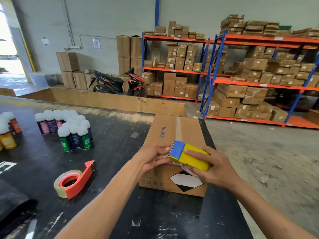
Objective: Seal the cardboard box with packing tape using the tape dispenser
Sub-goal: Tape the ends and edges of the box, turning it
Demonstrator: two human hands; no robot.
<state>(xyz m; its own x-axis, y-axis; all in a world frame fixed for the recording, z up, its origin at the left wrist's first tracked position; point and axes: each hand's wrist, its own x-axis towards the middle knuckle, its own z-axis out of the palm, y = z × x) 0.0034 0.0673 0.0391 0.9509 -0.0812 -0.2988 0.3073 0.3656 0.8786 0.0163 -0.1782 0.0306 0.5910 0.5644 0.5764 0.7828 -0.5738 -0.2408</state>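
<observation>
A closed cardboard box [174, 133] printed "Glodway" lies on the black table [112, 135], with a strip of tape along its top seam. My right hand [212, 168] grips a yellow and blue tape dispenser [188, 156] at the box's near top edge, blade end pointing away from me. My left hand [151, 157] rests on the box's near edge, fingertips touching the dispenser's front by the blade. The tape roll under the dispenser is mostly hidden by my right hand.
A second, red tape dispenser [74, 180] with a clear roll lies on the table to the left. Several white-capped spray cans [69, 128] stand at the back left. Shelves of boxes [250, 73] and a motor scooter [119, 81] stand beyond the table.
</observation>
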